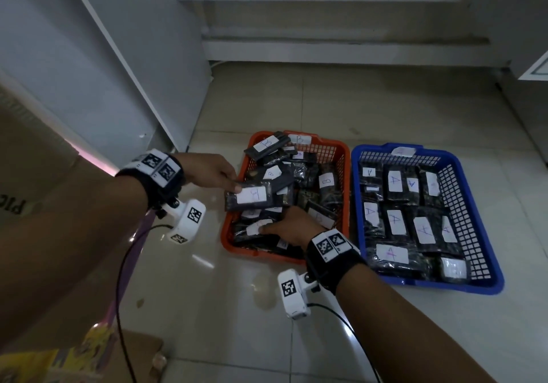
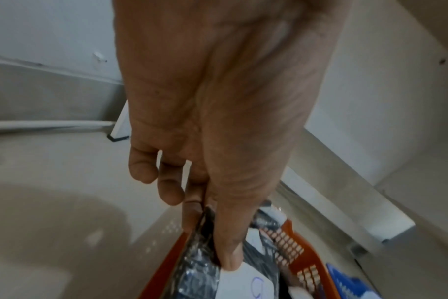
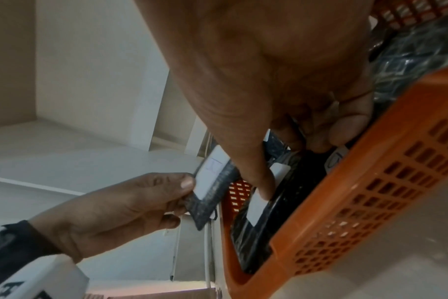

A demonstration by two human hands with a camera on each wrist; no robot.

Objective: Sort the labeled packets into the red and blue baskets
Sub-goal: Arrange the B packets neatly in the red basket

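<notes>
A red basket (image 1: 344, 152) on the tiled floor holds a loose heap of black packets with white labels, several marked B. To its right, a blue basket (image 1: 444, 286) holds rows of packets marked A. My left hand (image 1: 232, 185) pinches one black packet (image 1: 252, 197) by its edge, held over the red basket's left rim; in the left wrist view the thumb (image 2: 230, 261) lies on its label. My right hand (image 1: 281, 227) is inside the red basket (image 3: 371, 202), with its thumb (image 3: 263, 188) on a packet's white label (image 3: 256, 206) and its fingers curled round that packet.
A cardboard box (image 1: 26, 160) and a white cabinet panel (image 1: 118, 56) stand at the left. Yellow packaging (image 1: 59, 359) lies at the bottom left. Cables run from both wrist cameras. Bare tiled floor (image 1: 296, 101) stretches behind the baskets to a white wall step.
</notes>
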